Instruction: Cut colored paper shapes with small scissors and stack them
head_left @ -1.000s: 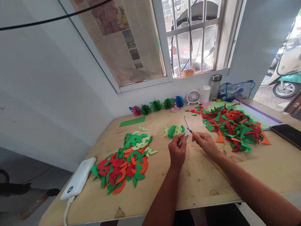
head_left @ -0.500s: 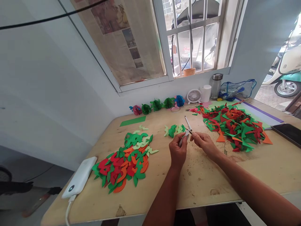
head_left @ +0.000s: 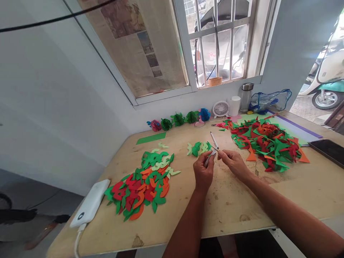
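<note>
Near the middle of the table, my left hand [head_left: 203, 169] is closed around a small pale object [head_left: 210, 158], mostly covered by the fingers. Close on its right, my right hand [head_left: 233, 162] pinches a thin dark piece [head_left: 215, 148] whose tip points up and left; its full shape is too small to tell. A white pen [head_left: 214, 139] lies just beyond the fingertips. Left of it rest green and pale green paper cutouts [head_left: 196, 148]. A large heap of red, orange and green curved cutouts [head_left: 139, 186] spreads over the left of the table.
Paper scraps [head_left: 268, 141] are heaped on the right, beside a black phone [head_left: 328, 150]. A white power bank [head_left: 90, 203] with a cable lies at the left edge. Paper flowers [head_left: 178, 119], a small fan [head_left: 220, 109] and a glass bottle [head_left: 246, 98] stand along the wall.
The camera view has shifted slightly. Both hands stay nearly in place, with the thin dark piece still at the right fingertips.
</note>
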Demonstrator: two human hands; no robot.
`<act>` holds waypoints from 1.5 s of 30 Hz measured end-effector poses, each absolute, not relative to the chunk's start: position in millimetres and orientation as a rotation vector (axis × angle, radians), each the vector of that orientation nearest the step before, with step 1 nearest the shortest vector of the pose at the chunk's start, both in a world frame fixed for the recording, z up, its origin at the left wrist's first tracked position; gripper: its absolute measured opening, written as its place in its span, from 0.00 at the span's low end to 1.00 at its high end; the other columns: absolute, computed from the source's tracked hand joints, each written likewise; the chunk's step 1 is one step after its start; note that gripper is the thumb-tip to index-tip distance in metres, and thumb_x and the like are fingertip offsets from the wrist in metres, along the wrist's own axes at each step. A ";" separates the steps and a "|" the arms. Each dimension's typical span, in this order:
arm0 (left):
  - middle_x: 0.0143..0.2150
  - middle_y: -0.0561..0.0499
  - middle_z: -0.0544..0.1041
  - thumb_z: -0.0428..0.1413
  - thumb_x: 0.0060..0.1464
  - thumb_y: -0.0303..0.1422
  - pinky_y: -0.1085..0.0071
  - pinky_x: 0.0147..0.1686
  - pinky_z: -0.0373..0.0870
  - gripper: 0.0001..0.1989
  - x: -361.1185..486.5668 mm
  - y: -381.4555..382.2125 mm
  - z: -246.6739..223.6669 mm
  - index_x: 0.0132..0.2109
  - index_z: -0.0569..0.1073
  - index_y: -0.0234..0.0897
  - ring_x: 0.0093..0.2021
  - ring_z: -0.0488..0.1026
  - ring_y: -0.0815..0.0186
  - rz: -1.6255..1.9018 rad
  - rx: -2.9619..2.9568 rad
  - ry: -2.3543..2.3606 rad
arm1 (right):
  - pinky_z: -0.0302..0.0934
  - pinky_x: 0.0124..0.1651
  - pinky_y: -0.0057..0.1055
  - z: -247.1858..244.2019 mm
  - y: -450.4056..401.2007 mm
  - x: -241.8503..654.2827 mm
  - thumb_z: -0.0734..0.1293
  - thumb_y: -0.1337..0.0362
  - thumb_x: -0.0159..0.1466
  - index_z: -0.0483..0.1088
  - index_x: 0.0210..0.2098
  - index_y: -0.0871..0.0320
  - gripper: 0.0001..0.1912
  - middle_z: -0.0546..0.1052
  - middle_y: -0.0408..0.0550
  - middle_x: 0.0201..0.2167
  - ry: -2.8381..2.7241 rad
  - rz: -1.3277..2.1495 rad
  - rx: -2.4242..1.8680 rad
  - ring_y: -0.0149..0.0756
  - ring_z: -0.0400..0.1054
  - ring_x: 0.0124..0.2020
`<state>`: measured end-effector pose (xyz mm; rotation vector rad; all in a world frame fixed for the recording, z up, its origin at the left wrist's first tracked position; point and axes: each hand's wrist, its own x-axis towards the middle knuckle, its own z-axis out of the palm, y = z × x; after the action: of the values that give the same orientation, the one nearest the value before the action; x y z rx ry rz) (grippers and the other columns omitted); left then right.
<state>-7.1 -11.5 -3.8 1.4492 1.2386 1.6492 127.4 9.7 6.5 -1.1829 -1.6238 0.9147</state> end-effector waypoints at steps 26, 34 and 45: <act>0.28 0.51 0.75 0.55 0.54 0.41 0.77 0.27 0.66 0.15 -5.7 -11.0 -10.2 0.42 0.76 0.34 0.26 0.67 0.72 1.618 1.414 1.168 | 0.49 0.27 0.26 9.5 3.6 124.7 0.58 0.50 0.63 0.66 0.24 0.59 0.21 0.62 0.40 0.19 -1.781 0.693 -1.196 0.28 0.55 0.23; 0.28 0.51 0.74 0.56 0.53 0.42 0.77 0.28 0.67 0.16 -5.8 -11.7 -8.2 0.42 0.77 0.35 0.26 0.68 0.72 1.614 1.404 1.227 | 0.48 0.26 0.26 9.3 4.3 125.3 0.58 0.50 0.63 0.64 0.23 0.59 0.21 0.61 0.39 0.19 -1.767 0.686 -1.199 0.27 0.54 0.23; 0.25 0.53 0.71 0.56 0.52 0.44 0.77 0.25 0.65 0.17 -5.6 -11.5 -8.7 0.41 0.77 0.34 0.23 0.65 0.73 1.605 1.381 1.227 | 0.49 0.26 0.26 8.0 5.3 125.9 0.58 0.49 0.63 0.67 0.24 0.59 0.22 0.62 0.39 0.19 -1.769 0.678 -1.206 0.28 0.54 0.23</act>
<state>-5.6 -11.5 -8.7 1.3815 1.2268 1.6048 125.9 5.3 8.0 -1.2063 -1.7685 0.6776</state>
